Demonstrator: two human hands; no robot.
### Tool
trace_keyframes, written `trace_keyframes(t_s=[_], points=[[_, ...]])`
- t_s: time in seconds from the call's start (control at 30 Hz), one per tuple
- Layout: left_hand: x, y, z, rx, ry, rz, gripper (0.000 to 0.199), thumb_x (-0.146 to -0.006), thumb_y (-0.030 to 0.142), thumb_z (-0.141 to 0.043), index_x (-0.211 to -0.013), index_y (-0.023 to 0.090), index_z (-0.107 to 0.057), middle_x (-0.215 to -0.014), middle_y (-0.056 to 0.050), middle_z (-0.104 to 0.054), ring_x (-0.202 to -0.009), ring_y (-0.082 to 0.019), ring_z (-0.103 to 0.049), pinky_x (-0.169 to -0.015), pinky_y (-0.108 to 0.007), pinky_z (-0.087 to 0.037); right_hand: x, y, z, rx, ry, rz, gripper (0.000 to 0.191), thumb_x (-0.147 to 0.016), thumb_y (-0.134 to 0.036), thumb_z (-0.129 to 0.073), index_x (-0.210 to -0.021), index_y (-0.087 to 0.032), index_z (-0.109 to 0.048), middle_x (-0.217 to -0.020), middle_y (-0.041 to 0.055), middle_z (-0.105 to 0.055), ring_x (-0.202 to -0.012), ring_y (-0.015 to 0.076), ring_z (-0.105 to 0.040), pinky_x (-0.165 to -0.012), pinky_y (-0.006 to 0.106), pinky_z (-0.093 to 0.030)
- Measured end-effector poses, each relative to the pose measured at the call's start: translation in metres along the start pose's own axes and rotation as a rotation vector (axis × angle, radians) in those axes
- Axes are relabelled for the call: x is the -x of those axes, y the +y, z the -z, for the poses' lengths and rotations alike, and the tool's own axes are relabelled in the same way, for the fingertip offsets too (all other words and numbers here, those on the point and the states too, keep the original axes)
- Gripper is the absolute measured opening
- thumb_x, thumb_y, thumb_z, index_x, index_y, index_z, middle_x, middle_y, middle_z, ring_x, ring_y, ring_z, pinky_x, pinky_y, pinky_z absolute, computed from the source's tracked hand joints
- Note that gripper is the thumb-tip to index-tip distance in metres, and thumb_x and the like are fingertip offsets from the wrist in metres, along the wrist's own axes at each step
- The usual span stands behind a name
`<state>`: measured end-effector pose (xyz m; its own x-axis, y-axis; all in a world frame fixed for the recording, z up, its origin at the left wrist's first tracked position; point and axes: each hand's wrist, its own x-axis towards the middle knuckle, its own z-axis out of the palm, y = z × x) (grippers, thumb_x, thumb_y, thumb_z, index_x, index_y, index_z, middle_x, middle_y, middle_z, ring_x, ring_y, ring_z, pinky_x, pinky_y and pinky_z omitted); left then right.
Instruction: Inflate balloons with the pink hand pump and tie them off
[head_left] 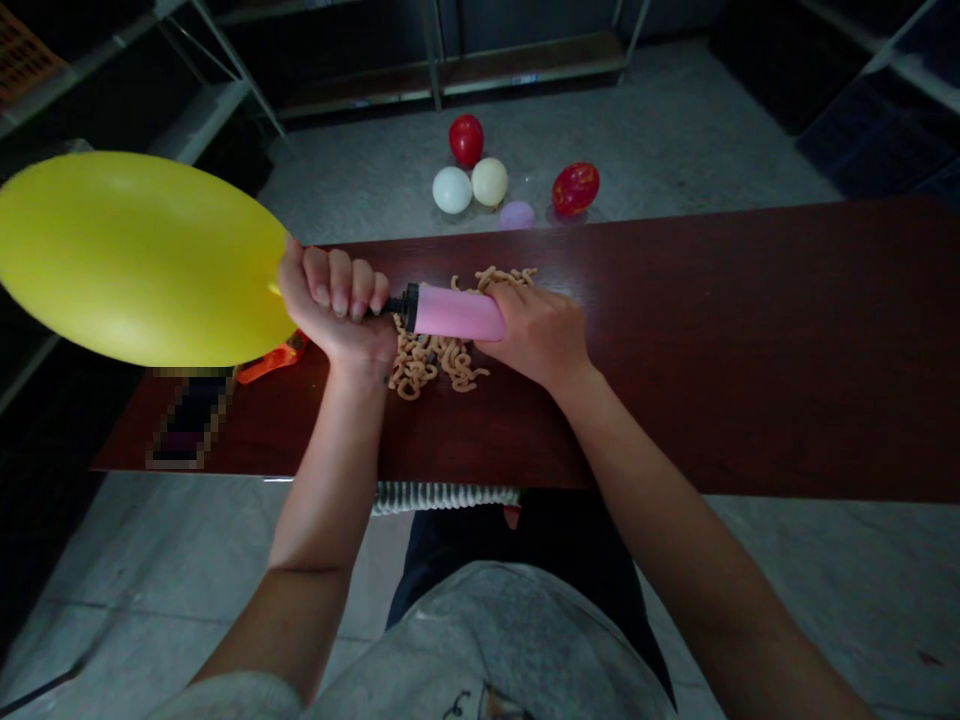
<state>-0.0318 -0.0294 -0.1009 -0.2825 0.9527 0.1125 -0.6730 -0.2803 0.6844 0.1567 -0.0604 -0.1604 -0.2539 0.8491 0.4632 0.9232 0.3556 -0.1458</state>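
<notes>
A large inflated yellow balloon [142, 260] sticks out to the left of my left hand [337, 300]. That hand is closed around the black nozzle end of a pink balloon pump [459, 313], where the balloon's neck meets it; the exact join is hidden by my fingers. My right hand [536, 330] is wrapped round the other end of the pump's pink barrel. The pump lies nearly level between both hands, above the dark red table [712, 350]. Beneath it is a pile of tan, curly, worm-like pieces [442, 365].
An orange-red item [274, 358], perhaps uninflated balloons, and a pixelated dark rectangle [191, 420] lie on the table's left. Beyond it on the floor are red balloons [466, 140], white [452, 190] and cream [490, 182] ones, and a purple one [517, 215]. Shelves [525, 65] stand behind.
</notes>
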Motion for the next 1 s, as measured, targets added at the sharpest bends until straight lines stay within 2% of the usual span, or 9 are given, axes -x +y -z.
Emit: trace_keyframes(t_s=[0.1, 0.23, 0.5, 0.63, 0.83, 1.0], points=[[-0.004, 0.001, 0.003, -0.006, 0.042, -0.005, 0.057, -0.100, 0.043, -0.042, -0.051, 0.019, -0.026, -0.041, 0.005, -0.019, -0.034, -0.007, -0.018, -0.041, -0.027, -0.019, -0.002, 0.000, -0.002, 0.010, 0.050, 0.022, 0.035, -0.095, -0.040, -0.046, -0.119, -0.019, -0.059, -0.116, 0.0083, -0.069, -0.101, 0.0214, -0.061, -0.080, 0.031, -0.036], [-0.010, 0.001, 0.007, 0.007, 0.067, -0.031, 0.057, -0.098, 0.047, -0.045, -0.052, 0.019, -0.026, -0.041, 0.005, -0.020, -0.035, -0.008, -0.018, -0.041, -0.026, -0.020, -0.003, 0.004, -0.008, 0.081, 0.070, -0.020, 0.034, -0.096, -0.036, -0.043, -0.119, -0.019, -0.061, -0.106, 0.0091, -0.070, -0.097, 0.0235, -0.059, -0.079, 0.033, -0.035], [-0.018, 0.009, 0.013, 0.173, 0.006, -0.130, 0.057, -0.096, 0.034, -0.052, -0.053, 0.020, -0.016, -0.045, 0.007, -0.013, -0.037, -0.008, -0.010, -0.041, -0.028, -0.014, 0.000, 0.026, -0.004, 0.247, 0.114, -0.046, 0.032, -0.088, -0.041, -0.055, -0.111, -0.020, -0.063, -0.098, 0.0100, -0.068, -0.093, 0.0273, -0.054, -0.082, 0.038, -0.034], [-0.018, 0.014, 0.015, 0.202, 0.034, -0.144, 0.056, -0.095, 0.033, -0.052, -0.054, 0.019, -0.015, -0.045, 0.007, -0.012, -0.036, -0.008, -0.011, -0.040, -0.025, -0.014, 0.004, 0.043, -0.002, 0.296, 0.160, -0.080, 0.031, -0.085, -0.038, -0.059, -0.109, -0.020, -0.064, -0.098, 0.0112, -0.069, -0.093, 0.0282, -0.054, -0.084, 0.039, -0.034], [-0.018, 0.021, 0.019, 0.270, 0.011, -0.176, 0.055, -0.094, 0.030, -0.052, -0.055, 0.019, -0.015, -0.045, 0.007, -0.013, -0.035, -0.007, -0.014, -0.038, -0.024, -0.015, 0.008, 0.063, 0.002, 0.294, 0.233, -0.122, 0.033, -0.083, -0.031, -0.058, -0.113, -0.018, -0.064, -0.105, 0.0137, -0.069, -0.098, 0.0303, -0.055, -0.087, 0.040, -0.038], [-0.015, 0.021, 0.017, 0.272, 0.009, -0.182, 0.054, -0.095, 0.028, -0.050, -0.055, 0.019, -0.015, -0.045, 0.008, -0.011, -0.034, -0.006, -0.014, -0.038, -0.024, -0.014, 0.011, 0.063, 0.005, 0.221, 0.227, -0.119, 0.030, -0.085, -0.032, -0.056, -0.109, -0.017, -0.065, -0.103, 0.0137, -0.070, -0.095, 0.0298, -0.059, -0.082, 0.039, -0.043]])
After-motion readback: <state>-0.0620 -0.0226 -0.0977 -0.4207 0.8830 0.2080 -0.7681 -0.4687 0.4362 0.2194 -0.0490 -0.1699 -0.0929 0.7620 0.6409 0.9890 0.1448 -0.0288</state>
